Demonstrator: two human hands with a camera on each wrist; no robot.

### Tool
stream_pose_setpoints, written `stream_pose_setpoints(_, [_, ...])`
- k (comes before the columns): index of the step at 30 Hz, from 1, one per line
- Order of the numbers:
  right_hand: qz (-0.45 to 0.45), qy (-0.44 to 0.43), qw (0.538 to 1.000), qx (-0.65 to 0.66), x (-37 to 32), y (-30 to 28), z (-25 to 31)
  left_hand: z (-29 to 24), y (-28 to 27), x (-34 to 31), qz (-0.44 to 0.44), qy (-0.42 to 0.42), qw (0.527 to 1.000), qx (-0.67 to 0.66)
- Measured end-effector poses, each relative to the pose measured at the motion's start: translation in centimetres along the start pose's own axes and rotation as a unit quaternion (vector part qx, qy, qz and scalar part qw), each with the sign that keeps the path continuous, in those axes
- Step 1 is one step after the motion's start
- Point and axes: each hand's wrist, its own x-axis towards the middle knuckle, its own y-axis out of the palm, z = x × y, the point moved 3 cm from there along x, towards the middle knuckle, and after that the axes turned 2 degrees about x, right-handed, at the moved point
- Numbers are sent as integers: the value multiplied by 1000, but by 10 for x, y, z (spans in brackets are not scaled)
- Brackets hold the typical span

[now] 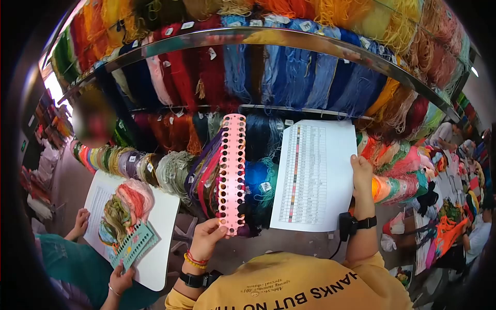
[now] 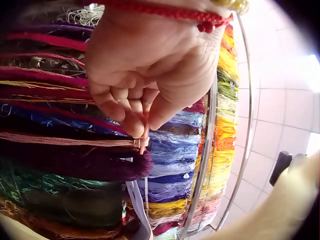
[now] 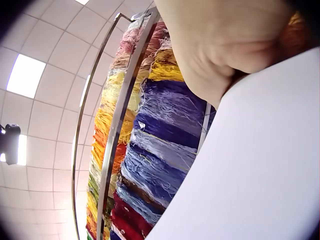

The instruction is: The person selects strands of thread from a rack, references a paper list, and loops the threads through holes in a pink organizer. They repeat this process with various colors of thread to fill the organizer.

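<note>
My left hand pinches the lower end of a long pink thread card with holes along both edges. Strands of purple, red and olive thread loop from its left side. In the left wrist view the fingers and thumb grip the card's thin edge, seen nearly edge-on. A printed sheet with a table and a column of colour swatches is in my right hand, held by its right edge. The right wrist view shows the sheet's blank back, with most fingers hidden.
Racks of coloured thread skeins hang ahead behind a metal rail. Another person at left holds a white board with skeins and a green thread card. At right, a table carries more thread.
</note>
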Motion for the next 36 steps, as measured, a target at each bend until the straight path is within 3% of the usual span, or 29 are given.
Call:
stream_pose_setpoints(8, [22, 71, 997, 27, 23, -15, 5, -15, 36, 32, 59, -31, 996, 63])
stream_pose_setpoints(13, [47, 9, 995, -85, 41, -15, 2, 11, 33, 66, 0, -99, 992, 79])
stream_pose_setpoints(18, [62, -51, 967, -242, 67, -6, -2, 25, 45, 77, 11, -58, 997, 52])
stream_pose_setpoints(25, [101, 0, 963, -251, 60, -2, -11, 31, 42, 65, -3, -83, 996, -31])
stream_pose_setpoints(28, [122, 50, 980, -151, 63, 1, -14, 33, 38, 61, -2, -78, 996, -35])
stream_pose_setpoints(36, [103, 5, 965, -239, 80, -2, -1, 39, 42, 55, 6, -69, 994, -83])
